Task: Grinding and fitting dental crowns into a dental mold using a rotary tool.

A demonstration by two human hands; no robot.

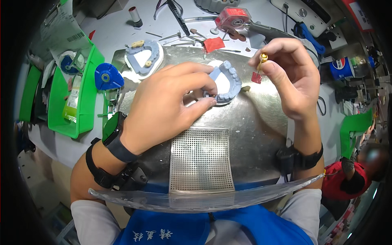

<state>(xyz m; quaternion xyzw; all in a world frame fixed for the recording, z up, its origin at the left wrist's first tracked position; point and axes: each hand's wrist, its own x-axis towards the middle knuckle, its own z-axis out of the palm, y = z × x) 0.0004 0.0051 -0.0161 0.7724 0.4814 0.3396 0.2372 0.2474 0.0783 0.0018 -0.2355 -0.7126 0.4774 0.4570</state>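
Observation:
My left hand (171, 98) reaches over a grey-blue dental model with a white base (234, 83). Its thumb and index finger close on the model's near left end, where a small dark spot shows between the fingertips; the other fingers hide part of the arch. To the right, my raised right hand (292, 77) pinches a small gold-coloured driver with a thin shaft (263, 58) between thumb and index finger. Just below the shaft is a small dark red square (256, 77); I cannot tell whether it touches the driver. A second dental model (143, 57), with two yellowish teeth, sits at the left.
Beneath the models is a metal plate (253, 139), with a perforated metal panel (201, 159) nearer me. Behind lie several burs, red paper (214, 44) and a handpiece (269, 30). A green bin (79, 90) stands left; a clear shield (204, 200) crosses in front. Another person (347, 179) is at right.

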